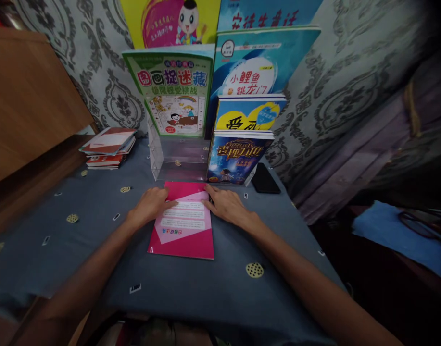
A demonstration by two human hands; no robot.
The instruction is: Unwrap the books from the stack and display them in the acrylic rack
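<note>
A thin pink book [186, 242] lies on the cloth-covered table in front of me, its printed text upside down from where I look. My left hand [151, 203] grips its left edge, thumb on the cover and the other fingers partly hidden. On the opposite edge my right hand [225, 204] has hold of the same book, thumb also on top. Just beyond stands a clear tiered rack [180, 170]. A green picture-puzzle book [175, 96] leans in its left column. The right column holds a dark blue book [238, 156] in front, with a yellow-and-blue book [247, 115] behind.
Taller books, one yellow [137, 24] and one teal [296, 48], stand higher on the rack. Several booklets [108, 146] are stacked at the back left. A black phone [265, 179] lies right of the rack. A wooden panel [29, 96] rises at left.
</note>
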